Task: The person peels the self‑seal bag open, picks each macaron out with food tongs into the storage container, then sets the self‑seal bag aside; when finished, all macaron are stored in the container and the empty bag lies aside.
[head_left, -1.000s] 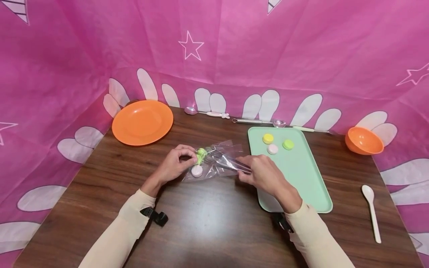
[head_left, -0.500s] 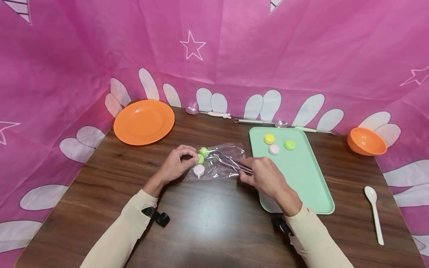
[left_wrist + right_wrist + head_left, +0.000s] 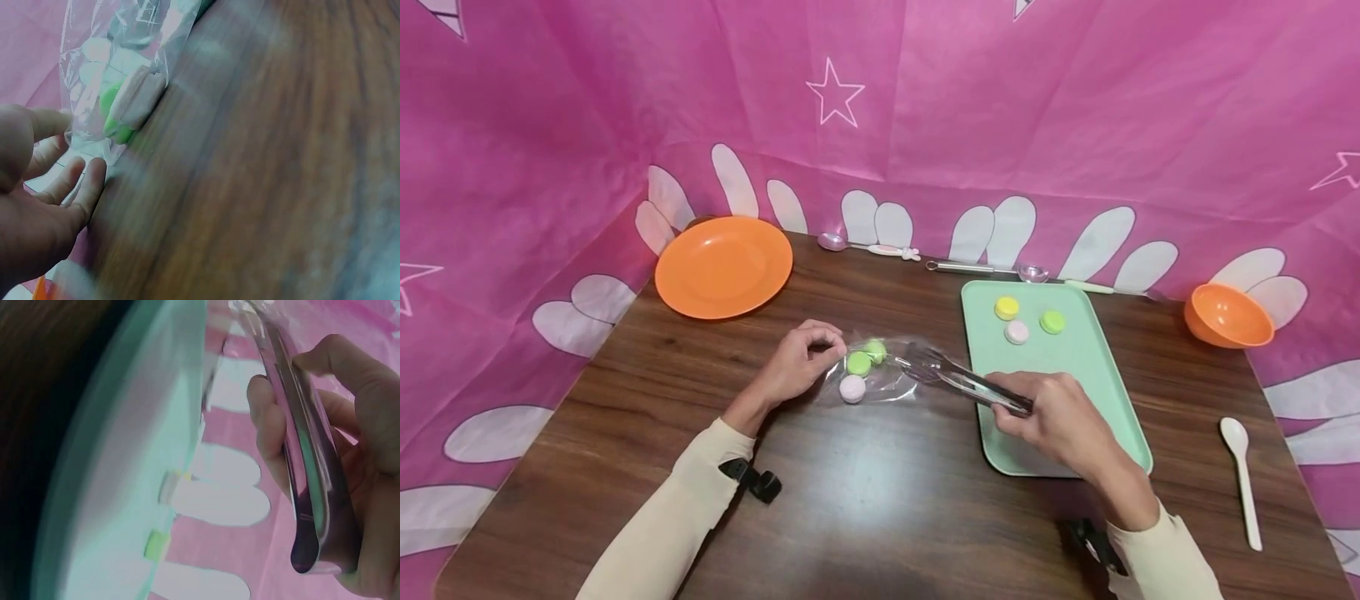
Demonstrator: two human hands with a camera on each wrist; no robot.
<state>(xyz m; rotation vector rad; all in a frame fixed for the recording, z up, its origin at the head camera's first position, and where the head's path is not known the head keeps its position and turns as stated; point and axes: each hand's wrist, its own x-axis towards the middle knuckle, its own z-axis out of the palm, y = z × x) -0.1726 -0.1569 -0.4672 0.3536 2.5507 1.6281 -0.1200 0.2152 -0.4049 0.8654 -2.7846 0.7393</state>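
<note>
The right grip [image 3: 1060,417] is curling round the handle of the metal tongs [image 3: 985,387], whose tips are overlapping the right end of a clear bag [image 3: 891,385]; whether they are reaching inside is hard to tell. The left grip [image 3: 801,362] is pinching the bag's left edge, thumb and forefinger coming together. Inside the bag, two green macarons [image 3: 859,364] and a pink macaron [image 3: 852,389] are lying close together. To the right, a mint tray [image 3: 1015,450] is bearing a yellow macaron [image 3: 1007,308], a second pink one [image 3: 1017,332] and another green one [image 3: 1052,322]. Farther out on the wooden surface [image 3: 865,517], an orange plate [image 3: 724,268] is resting at the far left, an orange bowl [image 3: 1228,317] is standing at the far right, and a white spoon [image 3: 1243,479] is lying nearer the person. Pink cloth [image 3: 925,100] is hanging behind.
</note>
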